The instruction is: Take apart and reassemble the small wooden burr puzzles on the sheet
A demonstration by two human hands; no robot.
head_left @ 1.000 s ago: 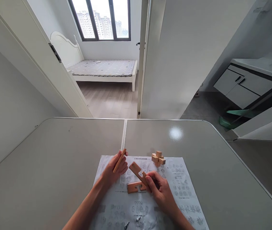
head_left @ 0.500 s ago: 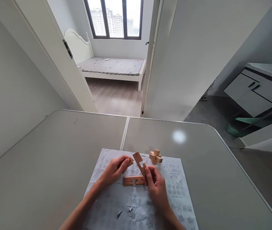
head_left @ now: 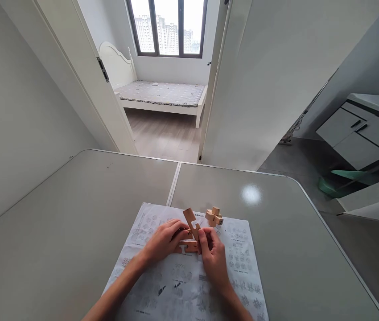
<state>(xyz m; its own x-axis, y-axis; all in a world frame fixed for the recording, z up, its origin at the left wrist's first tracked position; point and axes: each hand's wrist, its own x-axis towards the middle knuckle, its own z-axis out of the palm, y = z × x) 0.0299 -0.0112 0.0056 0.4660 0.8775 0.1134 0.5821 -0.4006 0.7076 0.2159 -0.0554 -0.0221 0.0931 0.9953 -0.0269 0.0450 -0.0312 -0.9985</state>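
My right hand (head_left: 214, 255) pinches the lower end of a notched wooden puzzle piece (head_left: 188, 216), which leans up to the left. Closed around another wooden puzzle piece (head_left: 188, 234) is my left hand (head_left: 163, 239); its fingers cover most of that piece, and its visible end is close to the tilted one. Just below, a third notched wooden piece (head_left: 191, 247) is near the fingers of both hands, partly hidden by the left. I cannot tell whether the pieces touch. Beyond my right hand, an assembled wooden burr puzzle (head_left: 214, 217) stands on the printed paper sheet (head_left: 156, 285).
Under the paper is a grey table (head_left: 296, 249) with a pale seam (head_left: 175, 183) and rounded far corners. Past its far edge, a doorway shows a bed (head_left: 162, 93) below a window (head_left: 169, 31). A white cabinet (head_left: 360, 133) stands at the right.
My left hand has moved right with its piece, toward the piece in my right hand, and now covers part of the piece below. The camera view has shifted slightly.
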